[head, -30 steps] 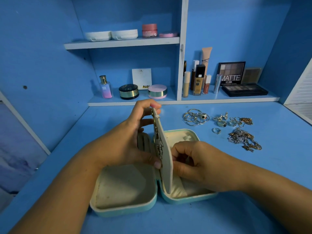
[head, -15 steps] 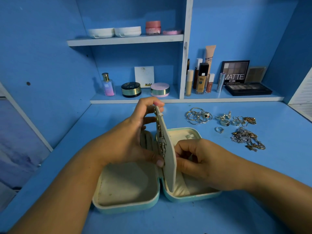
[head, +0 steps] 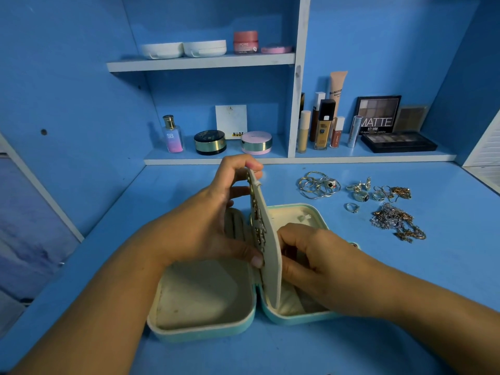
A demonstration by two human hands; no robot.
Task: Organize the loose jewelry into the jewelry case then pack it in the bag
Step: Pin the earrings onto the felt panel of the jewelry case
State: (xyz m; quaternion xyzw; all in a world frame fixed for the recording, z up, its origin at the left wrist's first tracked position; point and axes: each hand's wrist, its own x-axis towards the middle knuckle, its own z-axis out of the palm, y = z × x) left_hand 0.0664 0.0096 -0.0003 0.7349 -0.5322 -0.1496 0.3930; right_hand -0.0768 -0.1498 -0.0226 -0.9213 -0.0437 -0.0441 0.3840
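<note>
A teal jewelry case (head: 205, 327) with cream lining lies open on the blue desk. Its cream middle panel (head: 270, 253) stands upright, with several earrings pinned on its left face. My left hand (head: 205, 226) grips the panel, fingers at its top edge and thumb at its lower part. My right hand (head: 311, 255) presses against the panel's right side, fingers curled and pinching at the panel's back. Loose jewelry lies to the right: silver bangles (head: 318, 184), several rings (head: 361, 194) and a heap of chains (head: 396, 221). No bag is in view.
Shelves at the back hold a perfume bottle (head: 173, 135), compacts (head: 209, 142), foundation bottles (head: 323, 125) and eyeshadow palettes (head: 397, 142). White and pink jars (head: 244, 41) sit on the upper shelf. A blue side wall rises on the left.
Both hands keep their hold on the upright panel. The view has shifted slightly; the panel and jewelry stay in place.
</note>
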